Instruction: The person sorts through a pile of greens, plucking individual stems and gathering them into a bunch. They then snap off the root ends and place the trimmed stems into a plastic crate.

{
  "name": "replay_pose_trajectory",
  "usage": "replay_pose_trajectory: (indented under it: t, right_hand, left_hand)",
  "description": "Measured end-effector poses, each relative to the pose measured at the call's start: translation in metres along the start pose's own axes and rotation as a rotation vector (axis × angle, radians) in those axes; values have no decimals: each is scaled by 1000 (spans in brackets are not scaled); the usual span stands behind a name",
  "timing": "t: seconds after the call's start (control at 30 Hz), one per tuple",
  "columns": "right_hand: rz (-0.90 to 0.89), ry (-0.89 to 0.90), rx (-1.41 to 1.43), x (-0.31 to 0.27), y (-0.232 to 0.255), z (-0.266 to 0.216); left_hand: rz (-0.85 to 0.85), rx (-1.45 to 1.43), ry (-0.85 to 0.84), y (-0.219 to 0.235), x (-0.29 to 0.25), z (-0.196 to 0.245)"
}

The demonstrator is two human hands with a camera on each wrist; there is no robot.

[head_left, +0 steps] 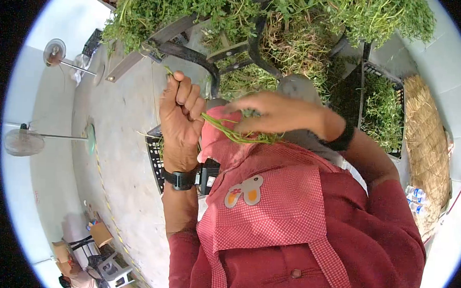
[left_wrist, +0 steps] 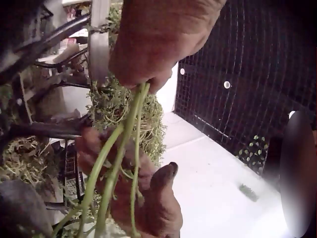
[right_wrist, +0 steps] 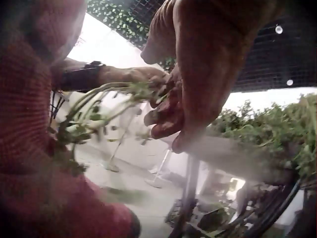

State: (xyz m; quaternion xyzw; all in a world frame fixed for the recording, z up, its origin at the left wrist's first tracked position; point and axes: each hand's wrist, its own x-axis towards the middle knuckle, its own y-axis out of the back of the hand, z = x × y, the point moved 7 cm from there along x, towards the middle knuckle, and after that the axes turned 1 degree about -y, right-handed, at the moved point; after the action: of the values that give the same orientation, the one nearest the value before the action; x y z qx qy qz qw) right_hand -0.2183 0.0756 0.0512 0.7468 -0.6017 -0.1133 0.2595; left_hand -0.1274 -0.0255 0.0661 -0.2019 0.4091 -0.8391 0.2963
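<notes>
A small bunch of leafy green stalks (head_left: 231,133) is held in front of the apron by my left hand (head_left: 183,107), whose fingers are curled. In the left wrist view the stalks (left_wrist: 116,168) come out below that fist and run downward. My right hand (head_left: 284,115), blurred in the head view, is beside the stalks with its fingers stretched out. Its palm and spread thumb show behind the stalks in the left wrist view. From the right wrist view, the leafy ends hang toward the apron (head_left: 274,209).
Piles of greens (head_left: 195,12) lie across a dark-framed stand ahead. Below it are loose plant scraps (head_left: 298,43). On the right are a black crate (head_left: 383,110) with greens and a straw roll (head_left: 425,154). Standing fans (head_left: 25,139) are on the left; another person (head_left: 80,279) is at lower left.
</notes>
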Motion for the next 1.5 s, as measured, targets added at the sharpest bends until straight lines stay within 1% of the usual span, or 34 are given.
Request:
replay_pose_trajectory:
  t: [0.03, 0.07, 0.1, 0.13, 0.17, 0.2, 0.23, 0.27, 0.3, 0.33, 0.37, 0.5, 0.57, 0.6, 0.67, 0.7, 0.77, 0.8, 0.87, 0.9, 0.97, 1.0, 1.03, 1.07, 1.1, 1.17, 1.2, 1.27, 1.3, 1.33, 1.4, 1.43, 1.47, 1.5]
  right_hand:
    - [4, 1, 0, 4, -7, 2]
    - [-28, -34, 32, 6, -15, 4]
    - [-60, -71, 65, 8, -21, 7]
    - [-55, -78, 72, 10, -20, 8]
    - [-61, -160, 266, 10, -20, 14]
    - [-65, -239, 461, 10, -20, 22]
    - [-35, -329, 594, 10, -19, 32]
    - [-24, -334, 599, 10, -16, 37]
    - [-12, -287, 613, 10, -12, 37]
    - [-4, -237, 623, 11, -7, 36]
    - [-1, -194, 411, 11, 1, 32]
    - [56, -198, 328, 2, 7, 55]
    - [141, -178, 331, -5, 16, 57]
    - [141, -174, 334, -7, 17, 55]
    - [193, -131, 291, -13, 24, 45]
    - [196, -132, 290, -13, 24, 46]
    - [243, -87, 5, -12, 25, 46]
    - [242, -86, 5, -11, 20, 50]
    - [429, 40, -362, -11, 22, 37]
    - [430, 41, -362, -9, 19, 34]
    - [390, -169, -499, -5, 15, 39]
    - [396, -173, -498, -5, 14, 55]
    - [488, -264, -580, -8, 20, 86]
    - [580, -352, -667, -13, 30, 106]
    - [582, -348, -670, -19, 41, 106]
    - [546, -493, 197, -36, 48, 127]
    - [545, -495, 203, -38, 50, 115]
    - [517, -363, 415, -41, 50, 78]
    - [496, -254, 258, -38, 53, 53]
    - [500, -253, 257, -39, 53, 37]
    - [324, -195, -112, -34, 44, 5]
    - [369, -149, 7, -29, 33, 20]
    - [371, -150, 10, -26, 27, 29]
    - [408, -85, -27, -24, 24, 32]
  left_hand:
    - [-8, -70, 2, 0, 3, -1]
    - [-12, -140, 8, -1, 7, -2]
    - [-11, -139, 15, 1, 12, -2]
    - [-40, -165, 8, 1, 18, -1]
    - [-65, -192, 5, 1, 20, -2]
    - [-60, -193, 19, -10, 19, -9]
    - [98, -52, -61, -14, 17, -13]
    - [254, 90, -141, -13, 11, -14]
    - [251, 91, -131, -10, 6, -22]
    - [178, 166, -80, -5, 2, -32]
    - [105, 241, -33, 0, 0, -41]
    - [106, 195, -68, 23, 0, -41]
    - [147, 70, 6, 27, 0, -43]
    - [147, 75, 5, 24, -1, -43]
    - [253, 77, -18, 19, -2, -44]
    - [250, 77, -16, 14, -2, -46]
    - [372, 36, -30, 17, -4, -47]
    - [373, 36, -31, 21, -4, -47]
    - [194, -48, 30, 19, -1, -51]
    - [193, -46, 29, 18, -2, -53]
    - [289, 86, 28, 16, -9, -58]
    - [285, 89, 33, 12, -11, -57]
    - [263, 61, 43, 7, -15, -57]
    - [238, 31, 48, 3, -14, -56]
    - [234, 31, 44, 2, -11, -54]
    - [237, -9, -2, 4, -11, -48]
    - [242, -6, 1, 6, -11, -49]
    - [248, -42, -2, 11, -8, -53]
    - [244, -41, 1, 11, -8, -55]
    - [242, -50, 24, 11, -8, -59]
    - [236, -54, 45, 8, -8, -61]
    - [247, -47, 32, 7, -7, -61]
    - [260, -41, 21, 7, -8, -60]
    - [263, -39, 24, 7, -8, -60]
